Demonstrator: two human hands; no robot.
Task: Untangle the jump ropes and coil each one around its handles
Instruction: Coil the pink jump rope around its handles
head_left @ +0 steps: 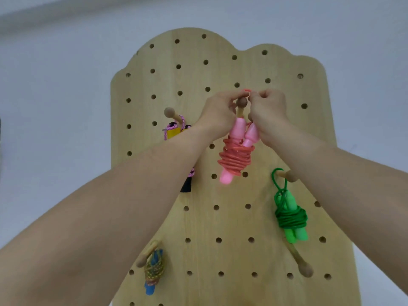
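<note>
Now hanging pink jump rope [237, 151] on centre peg [241, 102] | left hand [217, 115], right hand [268, 111] both pinch its loop above peg | I'd seat loop behind knob, then release.

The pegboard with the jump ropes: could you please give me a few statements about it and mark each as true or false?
1. The pink jump rope is coiled around its handles. True.
2. The green jump rope lies loose and uncoiled. False: it is coiled around its handles and hangs from a peg by a loop.
3. Both the left hand and the right hand are up at the peg above the pink rope. True.
4. The blue-handled rope hangs at the top right of the pegboard. False: it hangs at the lower left.
5. Every peg carries a rope. False: the lower right peg is bare.
</note>
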